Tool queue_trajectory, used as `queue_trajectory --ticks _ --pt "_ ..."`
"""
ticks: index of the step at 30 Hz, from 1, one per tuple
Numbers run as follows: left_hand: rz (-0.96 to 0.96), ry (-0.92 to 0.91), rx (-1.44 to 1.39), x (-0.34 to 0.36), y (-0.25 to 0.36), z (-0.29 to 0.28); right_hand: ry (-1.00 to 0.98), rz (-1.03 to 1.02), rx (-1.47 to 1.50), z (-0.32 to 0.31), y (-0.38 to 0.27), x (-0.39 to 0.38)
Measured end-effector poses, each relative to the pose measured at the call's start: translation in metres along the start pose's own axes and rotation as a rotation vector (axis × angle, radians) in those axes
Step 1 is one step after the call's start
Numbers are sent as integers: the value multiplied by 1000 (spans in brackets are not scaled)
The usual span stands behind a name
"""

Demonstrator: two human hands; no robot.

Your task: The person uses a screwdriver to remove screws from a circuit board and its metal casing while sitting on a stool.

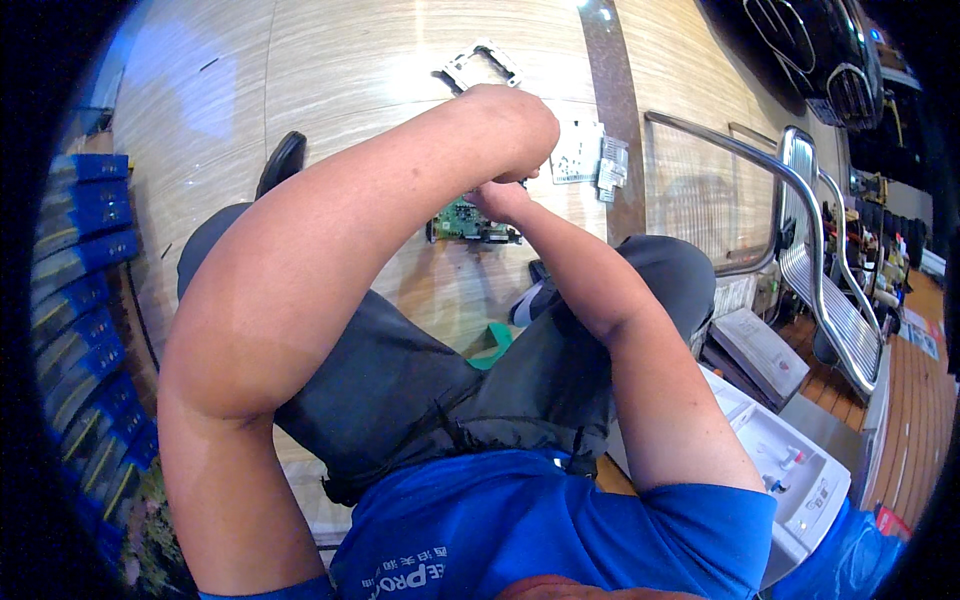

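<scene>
Pale streaked floor (340,60), indoors, crossed by a dark stripe (617,95) to the right of a green circuit board (463,222), the reference for all places below. Far left of the board: a long row of blue boxes (90,245). Well to its right: a metal-framed chair (808,245) with a slatted seat. Seated person, blue shirt (540,525), dark trousers (400,370), one knee either side of the board; both bare arms reach toward it. White basin-like unit (815,490) lies right of the board, on the person's side.

Board sits on the floor between the knees. Left hand (530,130) is bent down just beyond its right end; fingers mostly hidden, cannot tell whether they grip. Right hand (502,200) is at the board's far right corner, fingers curled and close to the left hand; what they close on, cannot tell.

Smaller items: white plate (575,155) and grey metal piece (612,170) right of the board; pale open frame (485,66) beyond it; green strip (492,347) nearer the person.
</scene>
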State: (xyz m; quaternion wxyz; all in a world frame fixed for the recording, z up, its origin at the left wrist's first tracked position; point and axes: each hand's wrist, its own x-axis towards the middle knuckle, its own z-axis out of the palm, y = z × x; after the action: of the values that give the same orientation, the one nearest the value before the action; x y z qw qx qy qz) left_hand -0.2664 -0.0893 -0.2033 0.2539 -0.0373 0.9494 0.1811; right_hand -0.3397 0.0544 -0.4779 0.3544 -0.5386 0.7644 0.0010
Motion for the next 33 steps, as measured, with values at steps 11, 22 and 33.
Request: queue_trajectory --ticks 11,22,33 --pt "-21 -24 39 0 0 1 97 -44 113 1 1 2" --pt "-3 4 10 5 3 0 -82 -40 -30 11 18 11" --pt "-18 -11 16 -3 -1 0 190 -40 90 4 0 2"
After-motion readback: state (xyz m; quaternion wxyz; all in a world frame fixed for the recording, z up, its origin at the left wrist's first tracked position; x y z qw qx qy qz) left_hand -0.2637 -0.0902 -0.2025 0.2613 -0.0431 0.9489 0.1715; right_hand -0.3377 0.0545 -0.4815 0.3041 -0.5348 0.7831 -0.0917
